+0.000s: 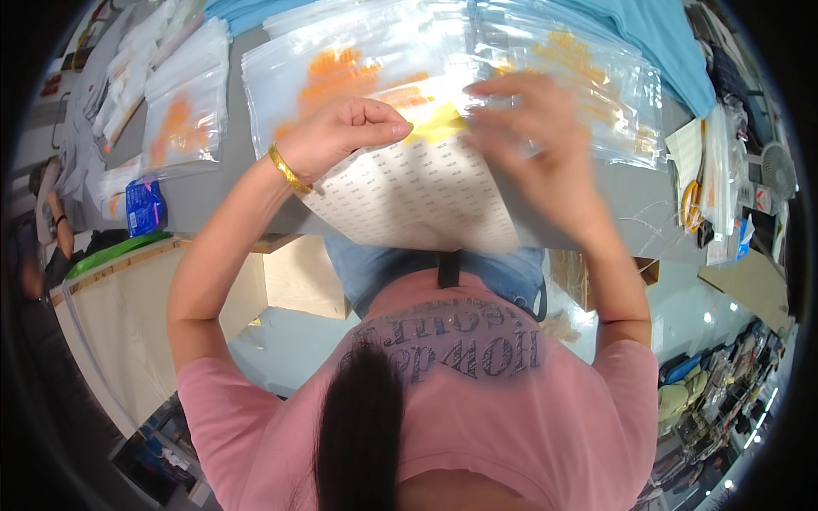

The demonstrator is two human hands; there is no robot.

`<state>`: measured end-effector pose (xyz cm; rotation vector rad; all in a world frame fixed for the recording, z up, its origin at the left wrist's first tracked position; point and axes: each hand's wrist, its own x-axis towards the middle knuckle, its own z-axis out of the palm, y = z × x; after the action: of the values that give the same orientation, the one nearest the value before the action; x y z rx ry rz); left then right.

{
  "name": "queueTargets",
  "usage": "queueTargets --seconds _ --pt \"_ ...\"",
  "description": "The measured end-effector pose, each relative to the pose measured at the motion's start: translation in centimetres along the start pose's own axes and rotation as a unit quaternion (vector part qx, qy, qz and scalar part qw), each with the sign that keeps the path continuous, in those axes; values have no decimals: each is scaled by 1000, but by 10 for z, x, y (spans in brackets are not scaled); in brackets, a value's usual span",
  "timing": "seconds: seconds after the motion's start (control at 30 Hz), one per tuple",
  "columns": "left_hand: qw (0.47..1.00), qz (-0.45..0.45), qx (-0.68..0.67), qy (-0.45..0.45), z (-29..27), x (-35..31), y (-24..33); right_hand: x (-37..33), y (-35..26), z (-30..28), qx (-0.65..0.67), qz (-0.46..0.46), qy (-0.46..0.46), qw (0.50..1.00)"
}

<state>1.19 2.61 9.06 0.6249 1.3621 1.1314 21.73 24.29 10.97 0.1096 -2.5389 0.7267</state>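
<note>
My left hand (345,136), with a gold bracelet at the wrist, is closed in a pinch at the upper left edge of a white sheet (417,192). The sheet carries rows of small repeated grey print, like sticker backing paper, and hangs over the table's near edge. A glossy yellow patch (439,123) shows along its top, between my two hands. Motion smears my right hand (545,145) at the sheet's upper right, so whether its fingers hold anything is unclear. Beneath and beyond both hands lie clear plastic bags (281,64) with orange print.
More clear bags (183,119) and a blue packet (145,207) lie at the left. Blue fabric (660,43) covers the far right. Orange-handled scissors (691,204) and a small fan (777,170) are at the right edge. A wooden box (162,307) stands below the table.
</note>
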Motion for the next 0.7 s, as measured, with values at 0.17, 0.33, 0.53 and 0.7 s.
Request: queueTargets --seconds 0.17,0.33,0.53,0.7 --pt "1000 -5 -24 2 4 -1 -4 -5 -18 54 18 9 34 999" --pt "997 -55 -36 29 10 0 -18 -15 -30 62 -60 -60 51 995" --pt "808 294 495 126 10 8 -45 5 -18 21 241 265 37 933" --pt "703 335 618 103 6 25 -74 24 45 56 255 319 9 913"
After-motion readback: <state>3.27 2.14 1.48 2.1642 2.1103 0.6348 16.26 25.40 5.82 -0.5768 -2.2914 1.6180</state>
